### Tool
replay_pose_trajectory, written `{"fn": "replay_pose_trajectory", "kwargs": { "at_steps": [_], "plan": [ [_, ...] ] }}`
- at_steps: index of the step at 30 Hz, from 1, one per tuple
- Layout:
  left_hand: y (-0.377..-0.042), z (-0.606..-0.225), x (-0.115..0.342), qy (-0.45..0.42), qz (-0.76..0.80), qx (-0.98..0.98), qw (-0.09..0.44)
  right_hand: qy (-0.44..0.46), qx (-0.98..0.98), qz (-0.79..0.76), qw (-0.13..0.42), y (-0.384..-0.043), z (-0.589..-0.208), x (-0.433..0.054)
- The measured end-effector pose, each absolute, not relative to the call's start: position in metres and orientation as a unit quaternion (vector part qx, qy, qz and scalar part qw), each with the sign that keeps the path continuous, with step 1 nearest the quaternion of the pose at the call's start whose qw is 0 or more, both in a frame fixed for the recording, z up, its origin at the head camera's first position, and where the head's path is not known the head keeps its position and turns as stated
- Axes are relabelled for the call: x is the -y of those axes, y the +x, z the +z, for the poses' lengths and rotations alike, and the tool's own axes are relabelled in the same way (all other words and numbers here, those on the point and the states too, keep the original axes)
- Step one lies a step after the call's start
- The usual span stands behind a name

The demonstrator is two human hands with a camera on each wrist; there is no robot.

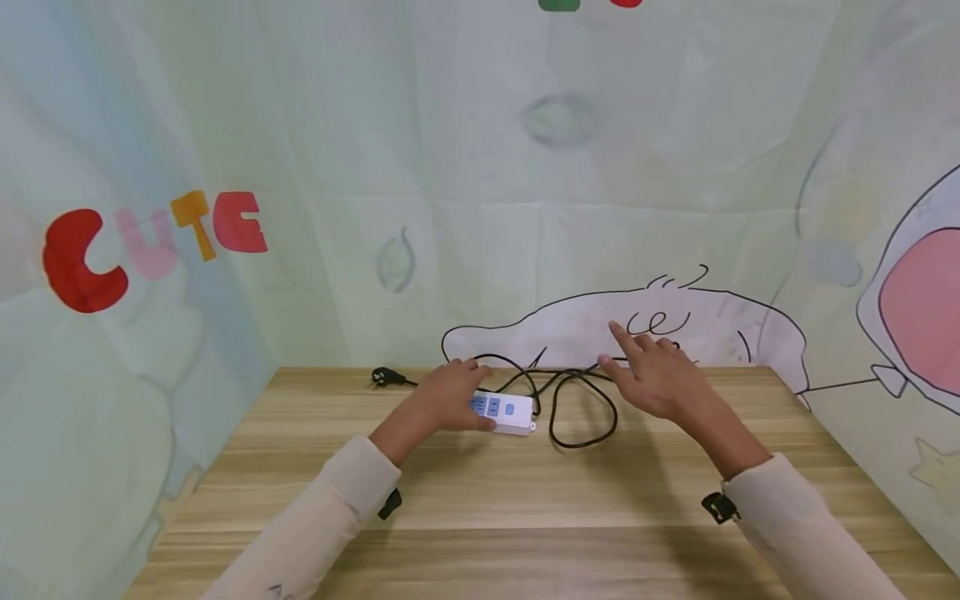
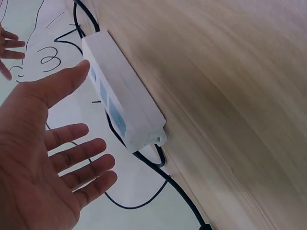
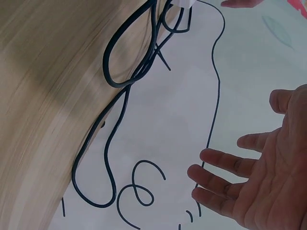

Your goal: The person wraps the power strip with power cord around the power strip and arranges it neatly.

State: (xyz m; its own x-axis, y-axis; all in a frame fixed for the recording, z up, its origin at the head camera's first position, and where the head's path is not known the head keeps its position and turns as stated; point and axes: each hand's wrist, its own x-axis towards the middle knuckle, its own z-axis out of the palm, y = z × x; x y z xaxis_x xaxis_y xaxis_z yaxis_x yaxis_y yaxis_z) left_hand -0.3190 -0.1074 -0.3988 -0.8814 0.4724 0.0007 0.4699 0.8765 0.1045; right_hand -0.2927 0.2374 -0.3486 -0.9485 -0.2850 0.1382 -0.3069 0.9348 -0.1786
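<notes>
A white power strip with blue sockets and a blue switch lies near the back of the wooden table. My left hand is over its left end, covering part of the sockets. In the left wrist view the thumb points at the top of the strip, and the other fingers are spread loosely beside it. Black cable runs from the strip in loose loops to its right. Above the table's back edge, my right hand is raised with fingers apart and nothing in it; the looped cable lies off to its side.
The cable's black plug lies at the back left of the table. A pale printed curtain with cartoon drawings and coloured letters hangs right behind the table and along both sides.
</notes>
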Motion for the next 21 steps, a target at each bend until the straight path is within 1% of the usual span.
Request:
{"fn": "replay_pose_trajectory", "kwargs": {
  "at_steps": [6,16,21],
  "plan": [
    [-0.321,-0.404,0.097,0.262,0.053,-0.963,0.013,0.16,0.981,0.095,0.06,-0.291,-0.352,-0.234],
    [-0.323,-0.413,0.083,0.274,0.005,-0.962,0.0,0.159,0.982,0.088,0.054,-0.288,-0.356,-0.229],
    [-0.325,-0.413,0.08,0.275,-0.003,-0.961,0.005,0.158,0.983,0.081,0.048,-0.29,-0.359,-0.224]
  ]
}}
